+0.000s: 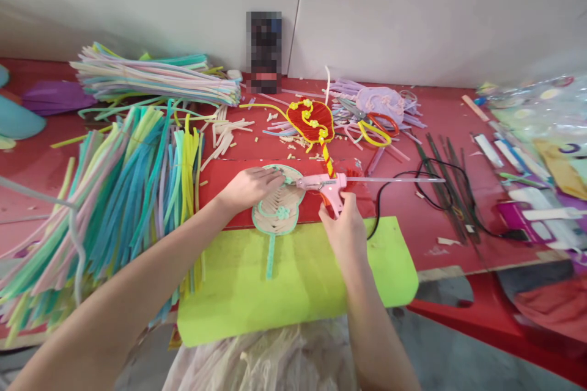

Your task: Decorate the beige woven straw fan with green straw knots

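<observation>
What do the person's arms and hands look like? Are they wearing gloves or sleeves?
No gloves and no sleeves show. The left hand and the right hand are bare, and both forearms are uncovered right to the bottom edge of the picture. No rings, watch or bracelets can be seen on the hands or wrists.
</observation>
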{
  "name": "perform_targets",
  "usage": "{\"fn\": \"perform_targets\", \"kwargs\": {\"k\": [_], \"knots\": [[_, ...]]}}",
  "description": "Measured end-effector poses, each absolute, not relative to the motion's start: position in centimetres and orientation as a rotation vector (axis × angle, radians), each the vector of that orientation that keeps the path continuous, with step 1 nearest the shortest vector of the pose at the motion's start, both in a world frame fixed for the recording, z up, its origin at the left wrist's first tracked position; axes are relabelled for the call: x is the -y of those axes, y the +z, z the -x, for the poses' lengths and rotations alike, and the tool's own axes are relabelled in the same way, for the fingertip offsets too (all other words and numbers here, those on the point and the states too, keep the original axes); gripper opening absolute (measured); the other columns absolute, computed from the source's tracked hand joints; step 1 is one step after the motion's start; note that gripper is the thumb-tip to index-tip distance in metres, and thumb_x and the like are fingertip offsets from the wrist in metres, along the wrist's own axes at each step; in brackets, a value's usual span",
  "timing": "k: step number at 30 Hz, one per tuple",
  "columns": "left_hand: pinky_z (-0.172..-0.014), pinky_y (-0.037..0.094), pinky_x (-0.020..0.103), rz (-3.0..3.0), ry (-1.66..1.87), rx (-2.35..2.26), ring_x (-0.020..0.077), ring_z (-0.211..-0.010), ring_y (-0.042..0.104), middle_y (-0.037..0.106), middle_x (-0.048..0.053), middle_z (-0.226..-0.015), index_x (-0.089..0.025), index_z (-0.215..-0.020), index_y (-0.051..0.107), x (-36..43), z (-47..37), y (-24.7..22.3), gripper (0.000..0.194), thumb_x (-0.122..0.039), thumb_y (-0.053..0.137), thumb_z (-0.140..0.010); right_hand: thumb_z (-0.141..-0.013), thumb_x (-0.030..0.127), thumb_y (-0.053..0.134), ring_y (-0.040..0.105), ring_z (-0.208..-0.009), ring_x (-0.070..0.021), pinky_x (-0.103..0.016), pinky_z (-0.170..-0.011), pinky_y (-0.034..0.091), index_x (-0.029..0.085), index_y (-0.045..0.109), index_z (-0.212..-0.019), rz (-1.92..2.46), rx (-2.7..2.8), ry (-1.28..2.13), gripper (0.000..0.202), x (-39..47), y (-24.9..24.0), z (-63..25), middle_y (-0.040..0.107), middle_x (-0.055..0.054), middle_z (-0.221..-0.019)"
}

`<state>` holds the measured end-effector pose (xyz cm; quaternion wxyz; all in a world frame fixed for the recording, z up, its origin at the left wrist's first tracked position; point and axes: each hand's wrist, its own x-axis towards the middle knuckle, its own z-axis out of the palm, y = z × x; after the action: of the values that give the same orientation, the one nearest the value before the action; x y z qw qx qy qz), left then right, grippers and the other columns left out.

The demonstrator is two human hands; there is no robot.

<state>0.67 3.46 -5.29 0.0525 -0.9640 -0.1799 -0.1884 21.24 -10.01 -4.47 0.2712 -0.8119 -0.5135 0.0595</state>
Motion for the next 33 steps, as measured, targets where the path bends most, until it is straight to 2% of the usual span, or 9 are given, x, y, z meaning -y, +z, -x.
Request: {"fn": "perform_targets", "kwargs": {"k": [16,33], "knots": [[-0.074,0.051,0.027,2.901,-0.518,0.565,0.0163,-0.088,0.064,0.068,0.01,-0.099,-0.014,-0.106,0.058,-3.4,-0.71,-4.9,0.024,-0.02,0.039,-0.093,-0.081,0.038,0.046,0.061,-0.08,-0.0245,-0.032,-0.061,0.045,0.017,0.046,-0.106,2.144,1.404,0.165,0.032,9.9,-4.72,-21.41,0.063,-0.015,-0.1],[-0.074,0.051,0.029,2.969,-0.514,0.61,0.0168,-0.087,0.064,0.067,0.01,-0.098,-0.014,-0.105,0.059,-3.34,-0.76,-4.88,0.025,-0.02,0.038,-0.093,-0.083,0.039,0.046,0.062,-0.08,-0.0247,-0.031,-0.061,0.044,0.018,0.046,-0.105,2.147,1.42,0.165,0.031,10.54,-4.6,-21.5,0.063,-0.014,-0.101]]}}
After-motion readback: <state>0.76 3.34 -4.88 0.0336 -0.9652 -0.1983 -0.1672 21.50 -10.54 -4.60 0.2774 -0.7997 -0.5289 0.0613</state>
